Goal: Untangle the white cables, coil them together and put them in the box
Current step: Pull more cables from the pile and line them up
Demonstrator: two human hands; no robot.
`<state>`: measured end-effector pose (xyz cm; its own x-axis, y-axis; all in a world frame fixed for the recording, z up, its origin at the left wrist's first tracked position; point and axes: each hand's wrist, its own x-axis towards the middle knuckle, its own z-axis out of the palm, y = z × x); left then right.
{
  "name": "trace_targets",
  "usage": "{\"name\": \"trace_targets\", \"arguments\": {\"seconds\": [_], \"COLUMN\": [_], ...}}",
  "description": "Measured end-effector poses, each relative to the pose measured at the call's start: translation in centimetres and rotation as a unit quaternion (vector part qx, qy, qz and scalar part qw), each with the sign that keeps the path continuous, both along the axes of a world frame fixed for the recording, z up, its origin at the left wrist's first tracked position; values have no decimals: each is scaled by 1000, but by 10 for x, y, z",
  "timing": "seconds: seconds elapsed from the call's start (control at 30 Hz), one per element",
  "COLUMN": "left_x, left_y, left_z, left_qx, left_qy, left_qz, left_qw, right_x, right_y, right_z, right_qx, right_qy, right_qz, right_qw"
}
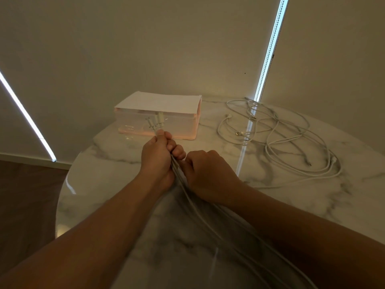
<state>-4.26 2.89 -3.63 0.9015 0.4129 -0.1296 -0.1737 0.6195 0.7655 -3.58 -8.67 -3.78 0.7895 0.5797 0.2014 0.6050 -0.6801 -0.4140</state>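
Both hands are at the middle of the round marble table (312, 205), and they share one bundle of white cables (188, 191). The left hand (155, 156) is curled into a fist around the gathered strands, thumb pressed on top, with several plug ends (155, 122) sticking out beyond the knuckles toward the far side. The right hand (205, 174) sits just beside it, touching or nearly so, fingers folded in around the same strands a little nearer; from this angle it looks like a closed grip, though the fingertips are hidden under the hand. From there the bundle runs near and to the right, off the table edge between the forearms.

Over on the far right lies a loose tangle of cable (287, 140), looping across the tabletop with a couple of connectors showing, well apart from the hands.

The box (158, 119), translucent with a pink tint and white paper (160, 102) lying on top, sits on the far side of the table, just beyond the left hand's plugs.
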Motion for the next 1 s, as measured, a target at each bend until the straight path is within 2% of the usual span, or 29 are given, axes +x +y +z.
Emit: {"name": "trace_targets", "arguments": {"seconds": [0.2, 0.3, 0.53, 0.63, 0.77, 0.87, 1.0], "left_x": [0, -2, -4, -3, -1, 0, 0], "left_y": [0, 1, -1, -2, 0, 2, 3], "left_z": [-1, 1, 6, 6, 5, 4, 4], "left_qx": [-57, -56, -80, -80, -86, -97, -106], "left_qy": [34, 29, 3, -1, -11, -12, -9], "left_qz": [25, 17, 31, 37, 38, 36, 25], "left_qw": [997, 998, 996, 996, 996, 995, 994], "right_x": [-7, -11, -32, -35, -31, -29, -31], "right_y": [6, 3, -5, -5, -1, 1, -1], "right_z": [16, 31, 24, 24, 32, 32, 28], "right_qx": [-91, -140, -107, -83, -26, 32, 116], "right_qy": [55, 65, -6, -1, 129, 245, 340], "right_qz": [18, 41, -13, -39, -61, -52, -55], "right_qw": [994, 987, 994, 996, 989, 968, 931]}}
